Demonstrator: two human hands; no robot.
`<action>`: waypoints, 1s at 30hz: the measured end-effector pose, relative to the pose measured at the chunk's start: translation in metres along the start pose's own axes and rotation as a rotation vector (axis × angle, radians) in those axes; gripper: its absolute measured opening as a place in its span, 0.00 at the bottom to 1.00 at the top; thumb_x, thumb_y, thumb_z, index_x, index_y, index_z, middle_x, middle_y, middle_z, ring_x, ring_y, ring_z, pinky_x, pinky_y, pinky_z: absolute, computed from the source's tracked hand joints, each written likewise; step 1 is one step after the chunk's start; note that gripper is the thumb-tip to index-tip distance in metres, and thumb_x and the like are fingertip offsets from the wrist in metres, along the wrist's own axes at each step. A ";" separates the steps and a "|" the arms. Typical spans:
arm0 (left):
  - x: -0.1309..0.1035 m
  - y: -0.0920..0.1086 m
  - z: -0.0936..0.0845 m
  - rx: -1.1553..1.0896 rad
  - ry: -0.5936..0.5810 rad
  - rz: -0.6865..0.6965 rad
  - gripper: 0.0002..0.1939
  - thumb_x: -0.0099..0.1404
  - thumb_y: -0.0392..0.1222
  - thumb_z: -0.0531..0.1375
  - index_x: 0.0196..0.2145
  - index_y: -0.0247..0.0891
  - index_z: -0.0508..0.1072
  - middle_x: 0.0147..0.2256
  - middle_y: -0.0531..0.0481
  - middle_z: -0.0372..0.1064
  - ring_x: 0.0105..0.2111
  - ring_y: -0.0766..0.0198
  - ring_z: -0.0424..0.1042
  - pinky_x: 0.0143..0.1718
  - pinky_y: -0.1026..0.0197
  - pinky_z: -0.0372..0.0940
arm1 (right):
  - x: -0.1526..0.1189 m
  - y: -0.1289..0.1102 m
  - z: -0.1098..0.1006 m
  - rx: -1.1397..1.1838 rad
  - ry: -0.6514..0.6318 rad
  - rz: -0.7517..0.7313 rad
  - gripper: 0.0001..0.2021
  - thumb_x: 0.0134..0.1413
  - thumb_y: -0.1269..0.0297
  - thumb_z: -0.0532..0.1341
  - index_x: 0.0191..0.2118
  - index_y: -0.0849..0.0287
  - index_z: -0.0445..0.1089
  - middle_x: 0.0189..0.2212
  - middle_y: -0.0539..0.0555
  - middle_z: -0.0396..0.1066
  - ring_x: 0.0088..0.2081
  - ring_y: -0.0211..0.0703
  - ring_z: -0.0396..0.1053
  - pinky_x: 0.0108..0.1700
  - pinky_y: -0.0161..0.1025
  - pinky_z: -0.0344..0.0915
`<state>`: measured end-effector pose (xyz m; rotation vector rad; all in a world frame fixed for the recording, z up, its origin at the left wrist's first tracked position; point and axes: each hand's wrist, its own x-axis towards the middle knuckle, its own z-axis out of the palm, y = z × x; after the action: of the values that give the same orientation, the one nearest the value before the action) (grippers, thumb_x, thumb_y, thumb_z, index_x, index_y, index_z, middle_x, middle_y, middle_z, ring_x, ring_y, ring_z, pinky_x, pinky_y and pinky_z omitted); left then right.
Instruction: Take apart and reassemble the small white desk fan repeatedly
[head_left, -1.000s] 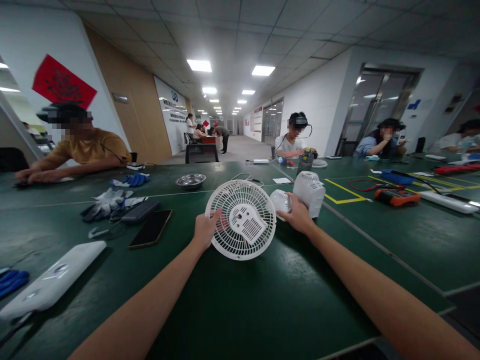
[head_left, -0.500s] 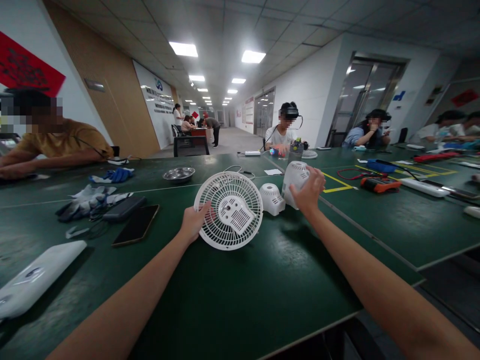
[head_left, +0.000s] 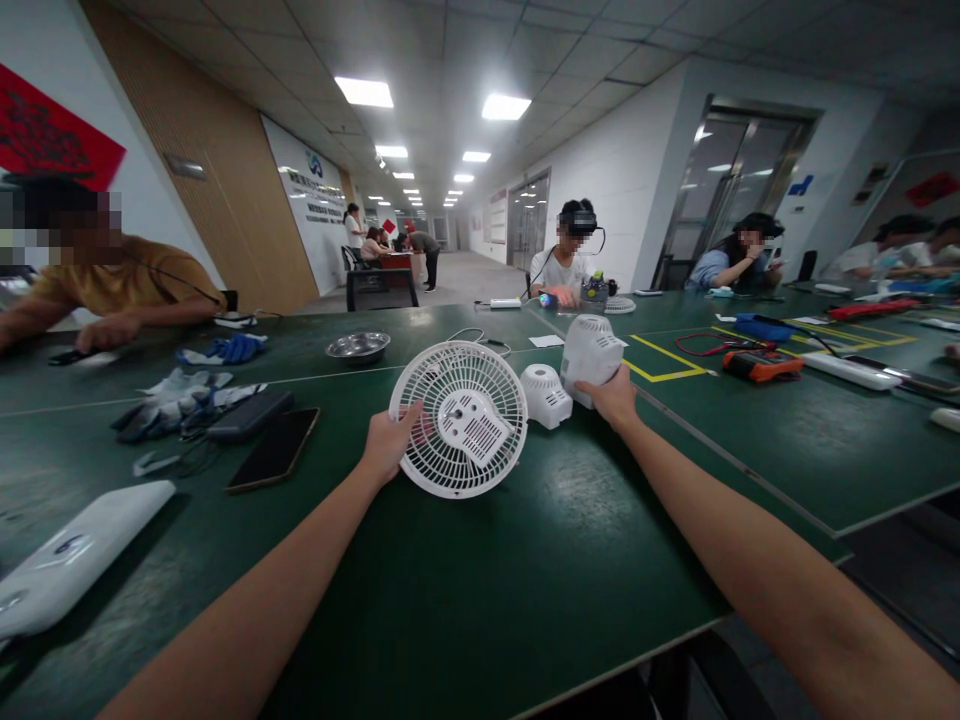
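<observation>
left hand (head_left: 386, 442) is clamped on the fan grille (head_left: 468, 418) at its rim, thumb over the front. right hand (head_left: 613, 397) is curled round the white base (head_left: 591, 346), small white housing (head_left: 544, 396) in between.

The green table (head_left: 450, 600) bears a phone (head_left: 274, 450), a bowl (head_left: 358, 347) (metal) and a small white housing (head_left: 545, 396).

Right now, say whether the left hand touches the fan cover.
Touching: the head view shows the left hand gripping the fan cover, thumb across its rim.
</observation>
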<state>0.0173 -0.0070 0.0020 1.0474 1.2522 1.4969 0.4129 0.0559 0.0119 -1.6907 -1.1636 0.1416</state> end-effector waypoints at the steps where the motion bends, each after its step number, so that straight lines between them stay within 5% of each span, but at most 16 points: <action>1: 0.000 0.000 0.000 -0.001 0.001 0.001 0.15 0.57 0.46 0.67 0.34 0.29 0.76 0.29 0.42 0.76 0.27 0.58 0.76 0.32 0.53 0.73 | 0.000 -0.003 -0.001 0.017 0.033 -0.009 0.39 0.29 0.49 0.71 0.49 0.55 0.57 0.47 0.60 0.69 0.48 0.57 0.68 0.49 0.51 0.63; 7: 0.000 0.000 0.001 -0.014 -0.009 0.004 0.14 0.57 0.46 0.66 0.33 0.29 0.76 0.27 0.43 0.76 0.26 0.59 0.76 0.30 0.56 0.72 | -0.010 -0.042 -0.009 0.183 0.164 -0.198 0.39 0.33 0.47 0.69 0.51 0.57 0.55 0.46 0.59 0.70 0.44 0.54 0.70 0.45 0.48 0.65; 13: -0.002 0.003 0.003 -0.024 -0.016 0.014 0.12 0.58 0.44 0.65 0.32 0.30 0.76 0.28 0.43 0.76 0.27 0.59 0.76 0.30 0.56 0.72 | -0.044 -0.070 0.004 0.139 0.003 -0.237 0.37 0.34 0.46 0.69 0.50 0.55 0.55 0.44 0.59 0.72 0.43 0.55 0.71 0.44 0.48 0.67; 18: -0.001 0.001 0.002 -0.025 -0.025 0.023 0.12 0.59 0.44 0.65 0.34 0.30 0.76 0.30 0.42 0.77 0.27 0.58 0.76 0.32 0.55 0.73 | -0.058 -0.067 0.019 0.052 -0.128 -0.162 0.36 0.34 0.45 0.68 0.49 0.54 0.56 0.45 0.59 0.71 0.43 0.56 0.71 0.44 0.50 0.67; 30: -0.001 0.002 0.001 0.013 -0.025 0.014 0.15 0.57 0.47 0.66 0.33 0.29 0.76 0.29 0.41 0.76 0.27 0.57 0.76 0.32 0.53 0.72 | -0.001 -0.022 -0.012 0.048 0.035 -0.158 0.37 0.32 0.45 0.69 0.49 0.54 0.57 0.44 0.57 0.71 0.43 0.55 0.69 0.45 0.49 0.65</action>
<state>0.0180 -0.0082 0.0040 1.0823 1.2411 1.4830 0.4057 0.0471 0.0347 -1.5468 -1.2524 0.0418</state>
